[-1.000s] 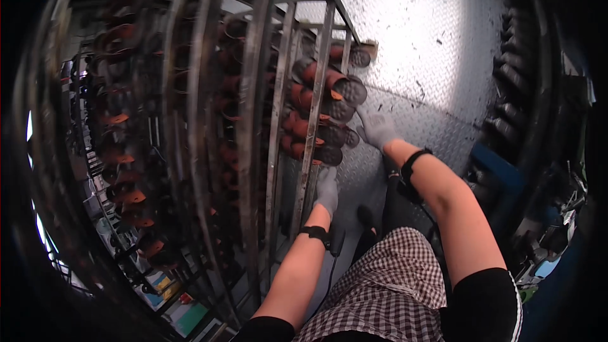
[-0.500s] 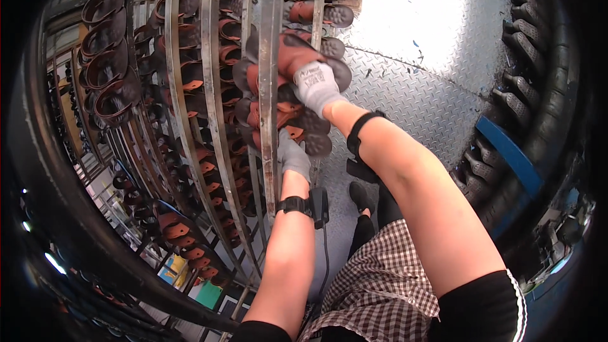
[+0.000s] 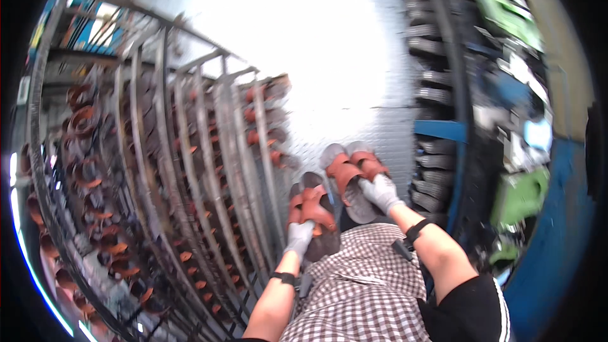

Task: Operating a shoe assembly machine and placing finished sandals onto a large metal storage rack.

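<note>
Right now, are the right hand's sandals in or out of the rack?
Out: the right hand holds the sandals well apart from the rack.

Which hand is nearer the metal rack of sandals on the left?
Left. The left hand, gripping reddish-brown sandals, is just right of the rack; the right hand is farther right, beyond those sandals.

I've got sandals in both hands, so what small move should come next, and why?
I'd probably ease the left hand and right hand slightly rightward together: the left-hand sandals seem close beside the metal rack, while some floor shows between the right-hand sandals and the blue bar.
</note>
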Available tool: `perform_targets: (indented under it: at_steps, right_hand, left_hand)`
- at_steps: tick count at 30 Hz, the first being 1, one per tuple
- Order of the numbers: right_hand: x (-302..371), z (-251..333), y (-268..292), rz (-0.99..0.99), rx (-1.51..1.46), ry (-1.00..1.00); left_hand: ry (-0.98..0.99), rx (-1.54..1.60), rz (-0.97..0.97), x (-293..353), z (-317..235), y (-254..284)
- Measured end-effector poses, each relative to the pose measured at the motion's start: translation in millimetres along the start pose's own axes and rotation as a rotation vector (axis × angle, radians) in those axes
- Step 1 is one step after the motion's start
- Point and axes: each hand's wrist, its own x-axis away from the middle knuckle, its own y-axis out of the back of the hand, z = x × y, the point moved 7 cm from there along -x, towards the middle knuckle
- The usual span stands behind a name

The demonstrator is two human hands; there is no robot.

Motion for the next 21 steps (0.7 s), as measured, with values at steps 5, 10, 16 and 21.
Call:
perform_targets:
  at_steps: [5,10,16,21]
  right_hand:
    - [117,-28,46,-0.329,-0.223,0.109]
    - [288,-85,96,-0.775,-0.380,0.279]
    - [515,-216,112,-1.177,-0.299,0.127]
    - [698,-346,50,-1.633,-0.438,-0.094]
  left_hand:
    - [-0.414,-0.066,0.257,-3,-4,6]
    - [-0.767,-0.050,0.305,85,-78,-28]
    - [-0.898,-0.377,0.662,201,-72,-158]
    - [-0.845,-0.570,1.025,394,-12,-267]
